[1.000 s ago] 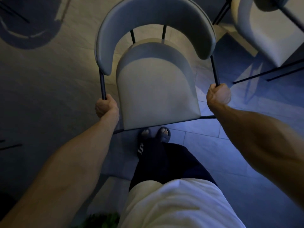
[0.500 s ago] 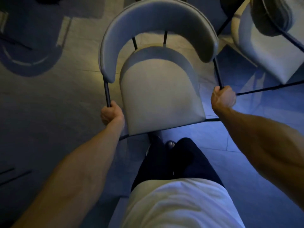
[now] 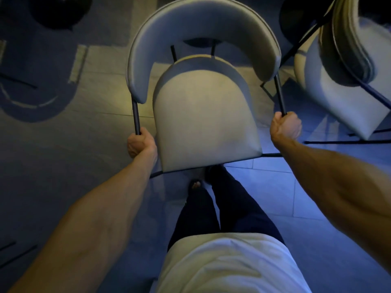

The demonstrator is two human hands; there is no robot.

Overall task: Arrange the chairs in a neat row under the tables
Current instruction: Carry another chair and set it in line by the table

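Note:
A grey padded chair with a curved backrest and thin black metal frame fills the middle of the head view, seen from above with its backrest far from me. My left hand grips the black frame bar on the chair's left side. On the right side, my right hand grips the matching black bar. The chair's feet are hidden under the seat, so I cannot tell whether it touches the floor. A second chair of the same kind stands at the upper right, close beside the held chair.
The floor is pale tile with a dark blue patterned rug at the left. A dark round base sits at the top left. My legs and feet are right behind the chair. Thin black bars run along the floor at right.
The chair and both gripping hands have shifted forward across the floor. The second chair at the right and the round base at the top left have come further into view.

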